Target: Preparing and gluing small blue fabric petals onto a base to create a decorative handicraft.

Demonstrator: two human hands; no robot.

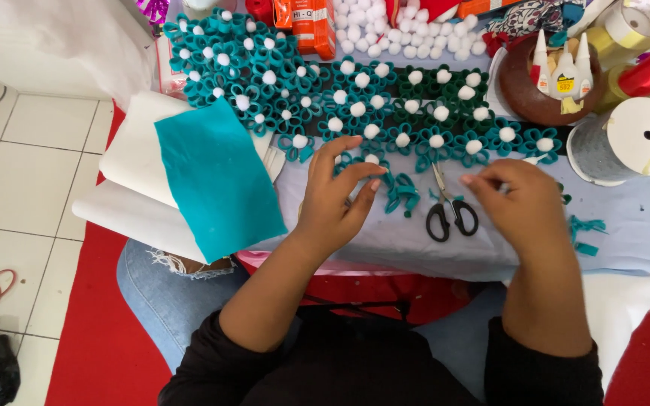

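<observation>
Dozens of teal felt flowers (385,98) with white pompom centres lie in rows at twelve o'clock on the blue surface (626,225). My left hand (336,192) rests half-open, fingers on a flower at the row's edge; my right hand (524,203) is curled, and I cannot tell what it pinches. The black scissors (449,214) lie between them, so a sweep might knock them. An orange rectangular package (311,26) stands at twelve, small white glue bottles (563,71) with yellow labels at one.

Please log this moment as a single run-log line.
left hand: on teal felt flower | right hand: fingers pinched, contents unclear | scissors: between hands, untouched
</observation>
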